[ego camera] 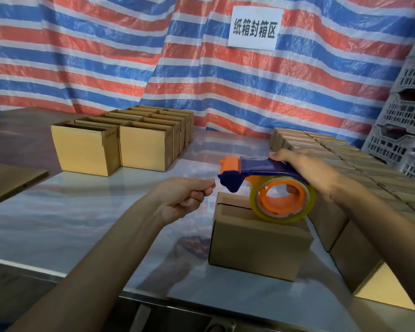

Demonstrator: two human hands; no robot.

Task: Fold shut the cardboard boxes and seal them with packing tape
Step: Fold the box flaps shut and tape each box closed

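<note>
A small cardboard box (pixel 254 245) stands near the table's front edge with its top flaps folded down. Above it my right hand (pixel 307 168) grips a blue and orange tape dispenser (pixel 256 173) whose clear tape roll (pixel 283 200) hangs over the box top. My left hand (pixel 185 195) is just left of the dispenser's nose, thumb and fingers pinched together; whether a clear tape end sits between them I cannot tell.
Several open-topped boxes (pixel 120 144) stand in rows at the back left. Closed boxes (pixel 345 168) fill the right side of the marble-patterned table (pixel 82 212). A flat cardboard sheet (pixel 10 178) lies at the far left. Grey plastic crates (pixel 407 111) are stacked at the right.
</note>
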